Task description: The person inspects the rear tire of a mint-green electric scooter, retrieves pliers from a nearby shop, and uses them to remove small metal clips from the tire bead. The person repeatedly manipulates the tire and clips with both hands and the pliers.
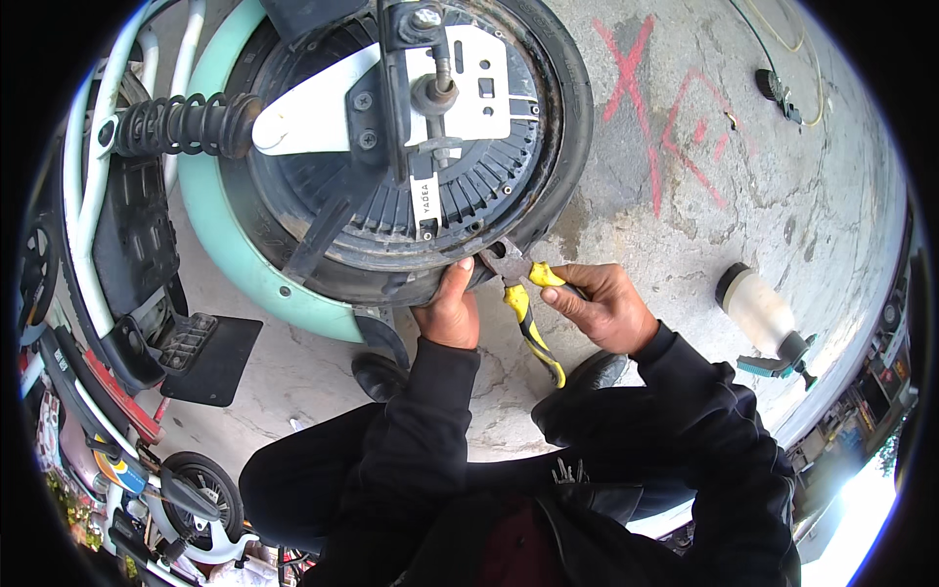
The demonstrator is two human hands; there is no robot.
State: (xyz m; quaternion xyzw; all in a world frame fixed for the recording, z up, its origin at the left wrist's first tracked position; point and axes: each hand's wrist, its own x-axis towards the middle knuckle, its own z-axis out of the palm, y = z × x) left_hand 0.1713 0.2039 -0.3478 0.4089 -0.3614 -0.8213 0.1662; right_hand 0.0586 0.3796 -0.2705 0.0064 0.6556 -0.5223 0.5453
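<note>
My left hand [450, 311] grips the lower edge of a black tire [575, 117], thumb on the sidewall near the rim and the other fingers mostly hidden beneath. In my right hand [608, 308] is a pair of pliers [515, 297] with yellow and black handles. I hold them by one handle, while the other handle points down and away, outside my grasp. The jaws are at the tire's edge, where the rim meets it; whether they bite on anything is too small to tell. The tire surrounds a dark finned hub motor [479, 191] with a white swingarm plate [323, 103].
A mint-green fender [210, 210] and a black coil shock absorber [186, 125] are at the wheel's left. Other scooters [201, 499] stand at lower left. On the concrete floor at right are a whitish spray bottle [758, 313] and, farther off, a black part with a hose [773, 86].
</note>
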